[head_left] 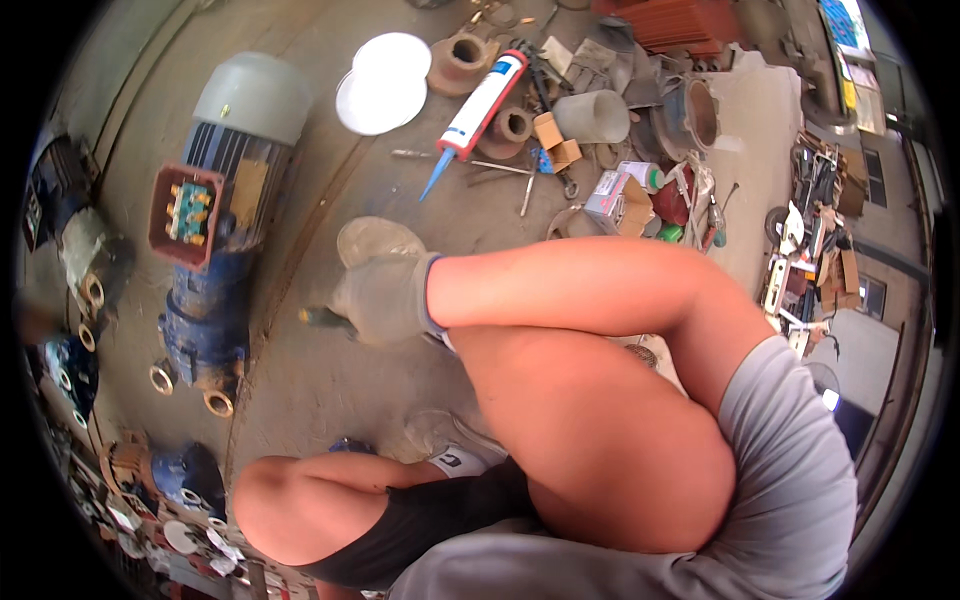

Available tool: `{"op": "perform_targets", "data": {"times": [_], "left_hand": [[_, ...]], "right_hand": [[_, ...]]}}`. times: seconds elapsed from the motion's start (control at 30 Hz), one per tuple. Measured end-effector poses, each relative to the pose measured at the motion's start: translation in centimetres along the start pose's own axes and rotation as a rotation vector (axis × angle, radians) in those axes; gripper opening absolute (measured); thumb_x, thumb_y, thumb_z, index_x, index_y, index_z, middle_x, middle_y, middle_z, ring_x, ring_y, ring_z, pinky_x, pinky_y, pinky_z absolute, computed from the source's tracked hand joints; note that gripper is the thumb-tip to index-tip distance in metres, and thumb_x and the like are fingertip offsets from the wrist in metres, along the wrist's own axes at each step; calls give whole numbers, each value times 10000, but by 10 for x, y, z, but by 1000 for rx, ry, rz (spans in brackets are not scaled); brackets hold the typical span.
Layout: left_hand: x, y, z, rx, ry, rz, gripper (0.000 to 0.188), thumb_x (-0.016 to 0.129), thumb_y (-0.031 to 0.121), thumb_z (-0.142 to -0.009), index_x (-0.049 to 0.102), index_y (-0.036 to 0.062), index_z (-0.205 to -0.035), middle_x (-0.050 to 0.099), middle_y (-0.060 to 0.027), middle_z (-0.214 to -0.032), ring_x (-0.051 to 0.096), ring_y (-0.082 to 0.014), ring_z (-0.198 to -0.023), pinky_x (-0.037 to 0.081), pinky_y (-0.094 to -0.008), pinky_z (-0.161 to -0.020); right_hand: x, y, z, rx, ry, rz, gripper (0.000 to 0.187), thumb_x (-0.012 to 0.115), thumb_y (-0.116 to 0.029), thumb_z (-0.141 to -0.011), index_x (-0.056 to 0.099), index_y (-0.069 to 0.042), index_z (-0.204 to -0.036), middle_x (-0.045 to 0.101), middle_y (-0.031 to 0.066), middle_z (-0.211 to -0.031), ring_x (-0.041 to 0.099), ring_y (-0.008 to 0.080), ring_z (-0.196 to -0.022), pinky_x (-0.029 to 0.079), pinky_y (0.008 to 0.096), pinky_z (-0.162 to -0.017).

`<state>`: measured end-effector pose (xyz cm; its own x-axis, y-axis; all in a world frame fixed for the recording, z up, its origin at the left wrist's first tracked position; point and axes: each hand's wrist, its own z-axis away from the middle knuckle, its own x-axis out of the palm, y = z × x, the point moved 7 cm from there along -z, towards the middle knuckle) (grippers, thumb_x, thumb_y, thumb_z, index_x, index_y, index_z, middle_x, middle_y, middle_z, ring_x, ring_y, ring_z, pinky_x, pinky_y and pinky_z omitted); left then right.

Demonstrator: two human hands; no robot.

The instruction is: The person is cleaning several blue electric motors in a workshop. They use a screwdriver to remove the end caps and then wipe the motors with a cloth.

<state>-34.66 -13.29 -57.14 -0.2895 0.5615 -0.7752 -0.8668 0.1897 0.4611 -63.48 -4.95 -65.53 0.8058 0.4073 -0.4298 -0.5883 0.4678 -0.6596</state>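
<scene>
My right hand (385,298), in a grey work glove, is closed around a screwdriver (328,318); only its dark green handle end shows. The glove hides the rest of it. Just beyond the hand a rounded tan shape (380,241) shows, probably my shoe toe. To the left lies a motor (245,180) with a grey end cover and a blue gear section (207,315). Its brown terminal box (187,218) stands uncovered, with brass terminals inside. My left hand is out of the picture.
A sealant cartridge (485,105) with blue nozzle lies ahead, beside white discs (383,85) and rusty flanged parts (462,55). Small boxes (615,200) and tools clutter the right. More motors (70,235) line the left. My bent legs (600,430) fill the foreground.
</scene>
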Motion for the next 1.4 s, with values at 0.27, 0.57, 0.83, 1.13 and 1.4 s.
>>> {"op": "perform_targets", "data": {"times": [0.27,0.57,0.83,1.13,1.4], "left_hand": [[20,235,45,367,-283,158,237,600,243,-933,602,18,-1008,640,-184,-1068,595,-370,-981,438,-455,-840],[50,341,103,527,-546,201,171,644,180,-847,572,26,-858,618,-167,-936,581,-368,-855,418,-458,-742],[47,362,116,522,-550,154,173,684,125,-772,545,33,-725,599,-152,-820,567,-366,-744,399,-461,-655],[36,358,101,335,-532,49,242,728,62,-686,515,40,-575,577,-135,-689,552,-363,-618,379,-464,-556],[48,361,113,586,-482,103,179,713,41,-696,542,16,-649,600,-170,-747,578,-394,-686,416,-475,-608]], "right_hand": [[-73,135,168,357,656,-711,278,714,-256,-1036,703,-12,-1168,728,83,-1054,736,192,-868,604,362,-821],[85,248,269,748,839,-689,363,764,-288,-984,717,-11,-1215,772,127,-978,765,246,-948,606,374,-874],[77,222,258,451,682,-515,373,783,-240,-936,734,7,-1211,776,229,-1090,758,357,-1053,591,437,-956],[94,230,217,375,411,-266,452,772,-318,-932,731,8,-1242,763,279,-1187,738,415,-1129,578,480,-998],[111,237,142,528,122,-62,498,640,-482,-987,755,-62,-1228,787,234,-1168,748,433,-1106,568,531,-990]]}}
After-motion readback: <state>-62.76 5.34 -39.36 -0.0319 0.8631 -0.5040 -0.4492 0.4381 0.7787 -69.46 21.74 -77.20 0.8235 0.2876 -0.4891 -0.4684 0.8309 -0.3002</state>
